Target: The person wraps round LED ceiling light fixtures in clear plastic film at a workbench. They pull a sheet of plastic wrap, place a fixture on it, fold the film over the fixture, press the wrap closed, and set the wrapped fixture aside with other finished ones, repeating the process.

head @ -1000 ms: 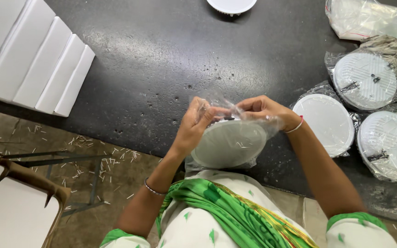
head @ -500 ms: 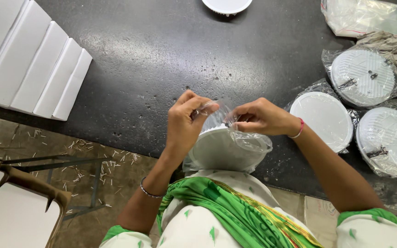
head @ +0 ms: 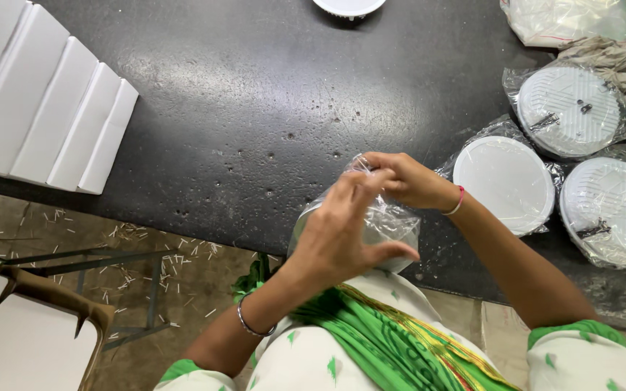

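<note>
1. My left hand point(head: 342, 235) is cupped over the near side of a round white disc in a clear plastic bag point(head: 389, 224), fingers curled and thumb spread out to the right along the disc's rim. It is gripping the bagged disc, pressed against it rather than pinching.
2. My right hand point(head: 403, 179) sits just beyond the left, fingertips drawn together and pinching the loose top of the bag where the film bunches up.
3. The bagged disc lies directly under and between both hands, at the near edge of the black table point(head: 240, 94), close to my body. It is round, so I can name no long axis; it looks tilted, its face turned partly toward me, though the left hand hides much of it.
4. The bag's mouth lies away from the left hand, toward the right hand, so the right is nearer the open end and the left nearer the disc's body.
5. To the right of my right wrist lie three more bagged discs point(head: 505, 181), well apart from my fingers.
6. Far to the left of the left hand sits a row of white boxes point(head: 52, 108).
</note>
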Tool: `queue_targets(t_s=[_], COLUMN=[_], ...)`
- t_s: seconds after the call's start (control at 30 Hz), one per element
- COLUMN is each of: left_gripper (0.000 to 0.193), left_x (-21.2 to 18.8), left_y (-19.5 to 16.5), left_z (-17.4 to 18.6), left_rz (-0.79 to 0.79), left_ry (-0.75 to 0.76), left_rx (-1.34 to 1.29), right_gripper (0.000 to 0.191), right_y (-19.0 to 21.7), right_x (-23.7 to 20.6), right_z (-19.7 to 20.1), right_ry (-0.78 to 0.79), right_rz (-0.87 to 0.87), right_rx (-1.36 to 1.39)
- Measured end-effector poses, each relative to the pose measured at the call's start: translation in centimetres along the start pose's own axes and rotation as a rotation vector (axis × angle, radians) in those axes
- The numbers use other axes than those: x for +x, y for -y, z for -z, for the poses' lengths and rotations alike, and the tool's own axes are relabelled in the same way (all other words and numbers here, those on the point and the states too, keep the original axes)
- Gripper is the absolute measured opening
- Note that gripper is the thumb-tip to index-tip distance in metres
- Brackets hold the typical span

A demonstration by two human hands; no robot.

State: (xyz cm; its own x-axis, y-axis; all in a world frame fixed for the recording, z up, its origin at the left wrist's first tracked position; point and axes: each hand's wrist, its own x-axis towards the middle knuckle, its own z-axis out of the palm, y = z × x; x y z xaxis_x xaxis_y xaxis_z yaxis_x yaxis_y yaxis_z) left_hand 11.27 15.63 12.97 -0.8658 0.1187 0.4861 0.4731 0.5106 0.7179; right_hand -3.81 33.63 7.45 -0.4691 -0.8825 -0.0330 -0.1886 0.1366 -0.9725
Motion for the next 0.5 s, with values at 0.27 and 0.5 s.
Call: queue_targets(t_s=[0.27,0.5], left_gripper=[0.023,0.039], left_x=[0.6,2.0], left_y=[3.7,4.1], left_z=[-0.5,0.8], left_rz=[0.168,0.362], left_ry=[0.056,0.016], left_rx=[-0.056,-0.195], right_gripper=[0.022,0.018], right_y=[-0.7,-0.2], right_x=[0.0,-0.1], right_z=[-0.2,-0.6], right_ry=[-0.025,-0.033], right_rz=[-0.169,-0.124], right_rx=[0.124,0.131])
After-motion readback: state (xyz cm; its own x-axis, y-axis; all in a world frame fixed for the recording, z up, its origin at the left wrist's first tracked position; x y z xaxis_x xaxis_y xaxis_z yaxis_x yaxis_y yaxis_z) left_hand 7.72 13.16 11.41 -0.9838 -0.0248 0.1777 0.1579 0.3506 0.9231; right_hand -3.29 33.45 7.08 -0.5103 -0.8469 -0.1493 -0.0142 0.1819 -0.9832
